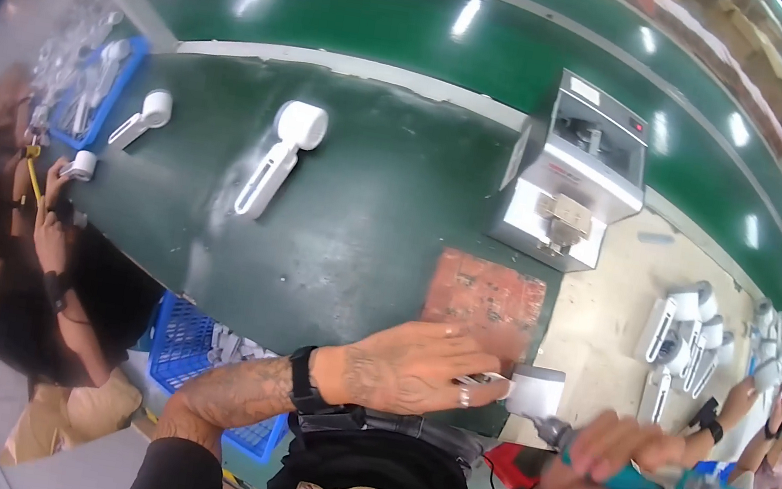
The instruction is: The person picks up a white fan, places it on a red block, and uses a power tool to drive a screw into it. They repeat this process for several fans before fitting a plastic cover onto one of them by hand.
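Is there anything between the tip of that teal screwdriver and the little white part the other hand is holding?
Nothing visible. The right hand holds the teal screwdriver with its tip just right of and slightly below the white part, which the left hand steadies at the bench edge. Whether tip and part touch is too blurred to tell.

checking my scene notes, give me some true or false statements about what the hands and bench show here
1. The left hand grips the teal tool. False: that hand holds a small white part steady; the right hand grips the teal electric screwdriver.
2. A worn reddish mat lies on the green bench just beyond the left hand. True.
3. The grey-white machine stands at the bench's far right. True.
4. Only one white handheld device lies on the green bench. False: at least two lie there, a larger one and a smaller one further left.
5. The left wrist is bare. False: it wears a black band.
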A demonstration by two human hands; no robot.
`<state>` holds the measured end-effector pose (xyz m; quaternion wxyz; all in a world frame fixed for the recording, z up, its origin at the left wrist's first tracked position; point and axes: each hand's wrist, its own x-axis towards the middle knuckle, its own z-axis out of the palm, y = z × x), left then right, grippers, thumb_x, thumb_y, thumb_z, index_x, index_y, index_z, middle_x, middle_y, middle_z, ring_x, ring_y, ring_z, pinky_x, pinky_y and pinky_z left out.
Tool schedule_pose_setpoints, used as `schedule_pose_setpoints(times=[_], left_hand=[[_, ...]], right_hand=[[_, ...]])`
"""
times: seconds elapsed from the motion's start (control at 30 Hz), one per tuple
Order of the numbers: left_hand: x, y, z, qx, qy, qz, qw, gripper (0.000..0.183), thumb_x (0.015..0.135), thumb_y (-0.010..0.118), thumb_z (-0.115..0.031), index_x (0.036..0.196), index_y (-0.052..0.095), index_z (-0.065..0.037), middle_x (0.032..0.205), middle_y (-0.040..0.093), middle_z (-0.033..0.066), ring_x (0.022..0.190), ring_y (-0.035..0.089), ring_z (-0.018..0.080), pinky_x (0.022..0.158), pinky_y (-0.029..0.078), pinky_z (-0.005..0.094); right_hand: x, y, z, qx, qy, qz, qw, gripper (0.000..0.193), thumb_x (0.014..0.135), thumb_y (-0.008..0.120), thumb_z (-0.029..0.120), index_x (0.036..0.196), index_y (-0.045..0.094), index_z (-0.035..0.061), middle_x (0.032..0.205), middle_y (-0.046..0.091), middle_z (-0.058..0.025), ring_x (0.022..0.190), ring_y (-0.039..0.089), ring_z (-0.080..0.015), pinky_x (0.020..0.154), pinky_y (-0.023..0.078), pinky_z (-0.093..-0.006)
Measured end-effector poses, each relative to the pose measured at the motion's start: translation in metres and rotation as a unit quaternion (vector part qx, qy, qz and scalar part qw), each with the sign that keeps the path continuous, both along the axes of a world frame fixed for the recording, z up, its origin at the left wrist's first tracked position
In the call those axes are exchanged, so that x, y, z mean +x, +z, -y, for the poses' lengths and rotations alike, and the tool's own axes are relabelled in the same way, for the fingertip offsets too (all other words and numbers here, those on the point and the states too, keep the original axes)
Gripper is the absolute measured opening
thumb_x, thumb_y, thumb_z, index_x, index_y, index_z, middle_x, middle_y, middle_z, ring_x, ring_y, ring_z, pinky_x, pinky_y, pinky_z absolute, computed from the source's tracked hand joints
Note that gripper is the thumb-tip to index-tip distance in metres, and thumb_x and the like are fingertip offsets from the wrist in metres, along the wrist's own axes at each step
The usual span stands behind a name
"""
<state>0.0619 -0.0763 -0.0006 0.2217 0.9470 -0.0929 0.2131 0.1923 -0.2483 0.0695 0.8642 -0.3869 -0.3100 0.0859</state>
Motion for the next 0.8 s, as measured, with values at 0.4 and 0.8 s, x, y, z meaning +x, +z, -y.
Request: schedule_pose_setpoints(times=[0.4, 0.8], left_hand=[[-0.108, -0.015, -0.141, 0.068, 0.480, 0.031, 0.874, 0.037, 0.091, 0.065, -0.001, 0.128, 0.060, -0.003, 0.121, 0.065, 0.0210, 0.113, 0.063, 0.0382, 0.096, 0.050, 0.0430], [0.189, 0.012, 0.048, -0.236, 0.041, 0.012, 0.971, 0.035, 0.092, 0.068, -0.027, 0.114, 0.061, 0.000, 0.106, 0.063, 0.0152, 0.094, 0.065, 0.0311, 0.083, 0.053, 0.0396]], right_hand=[[0.013, -0.037, 0.048, -0.127, -0.005, -0.005, 0.992, 0.065, 0.086, 0.067, 0.063, 0.103, 0.049, 0.0032, 0.067, 0.056, -0.0064, 0.052, 0.056, -0.0205, 0.048, 0.046, -0.0327], [0.021, -0.034, 0.073, -0.076, 0.107, -0.093, 0.987, 0.057, 0.080, 0.084, 0.037, 0.110, 0.056, -0.0027, 0.078, 0.061, -0.0134, 0.072, 0.061, -0.0261, 0.064, 0.050, -0.0364]])
